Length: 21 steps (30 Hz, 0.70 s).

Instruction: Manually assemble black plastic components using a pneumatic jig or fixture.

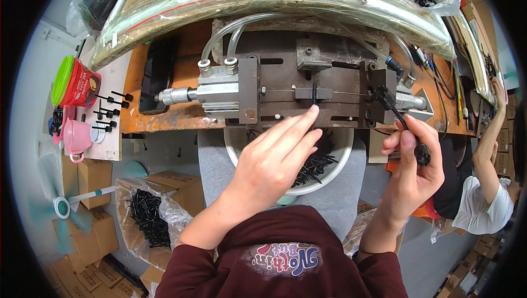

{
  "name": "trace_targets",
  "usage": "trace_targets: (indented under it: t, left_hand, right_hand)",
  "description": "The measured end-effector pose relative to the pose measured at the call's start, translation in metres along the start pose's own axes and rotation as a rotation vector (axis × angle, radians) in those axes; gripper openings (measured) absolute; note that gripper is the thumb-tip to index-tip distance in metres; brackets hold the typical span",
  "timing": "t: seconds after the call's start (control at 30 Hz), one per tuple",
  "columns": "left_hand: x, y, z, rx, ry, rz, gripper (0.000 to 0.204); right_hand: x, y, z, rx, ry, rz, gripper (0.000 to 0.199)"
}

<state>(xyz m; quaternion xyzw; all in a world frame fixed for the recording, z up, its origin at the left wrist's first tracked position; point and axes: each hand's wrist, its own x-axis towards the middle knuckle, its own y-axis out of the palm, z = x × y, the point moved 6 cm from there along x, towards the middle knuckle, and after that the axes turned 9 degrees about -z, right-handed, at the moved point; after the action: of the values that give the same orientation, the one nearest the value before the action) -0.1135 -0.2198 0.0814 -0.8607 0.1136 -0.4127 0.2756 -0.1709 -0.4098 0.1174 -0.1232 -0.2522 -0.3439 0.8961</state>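
My right hand point(414, 180) pinches a black plastic stem with a ribbed knob point(385, 98) between thumb and fingers, in front of the fixture's right end. The knob points up and to the left; a second dark end shows by my fingers. My left hand point(269, 163) is open, its fingers stretched toward the small grey block point(303, 93) in the middle of the metal fixture point(280, 108). A thin black piece point(315, 86) stands in that block, just beyond my fingertip; whether the finger touches it I cannot tell. Metal cylinders point(218, 92) flank the fixture.
A white basin point(233, 147) of black parts sits on my lap under the bench edge. Clear hoses point(236, 26) arch over the fixture. At the left are a phone point(155, 75), a pink cup point(77, 135) and loose black parts point(107, 112). A co-worker point(483, 199) sits at the right.
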Motion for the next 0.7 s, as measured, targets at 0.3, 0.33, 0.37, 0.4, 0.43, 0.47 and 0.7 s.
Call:
trace_targets:
  t: [0.3,0.33,0.37,0.4,0.43,0.47,0.7]
  left_hand:
    - [0.017,0.008,-0.003,0.247,0.050,0.093,0.023]
    - [0.018,0.007,-0.003,0.255,0.044,0.111,0.023]
    - [0.018,0.007,-0.003,0.264,0.038,0.129,0.023]
    - [0.018,0.006,-0.003,0.265,0.032,0.129,0.024]
    - [0.018,0.006,-0.003,0.266,0.026,0.129,0.024]
    - [0.018,0.005,-0.003,0.269,0.020,0.128,0.024]
    - [0.021,-0.008,0.004,-0.169,-0.195,0.096,0.037]
  right_hand:
    - [-0.003,0.001,0.000,-0.062,-0.024,0.049,0.022]
    - [-0.003,0.001,0.000,-0.048,-0.007,0.061,0.023]
    - [-0.003,0.001,-0.001,-0.033,0.011,0.072,0.023]
    - [-0.003,0.000,-0.002,-0.018,0.027,0.084,0.023]
    - [-0.001,0.000,-0.003,0.007,0.041,0.118,0.024]
    - [0.000,-0.002,-0.005,0.033,0.055,0.153,0.024]
    - [0.004,0.001,-0.002,0.015,0.045,0.321,0.030]
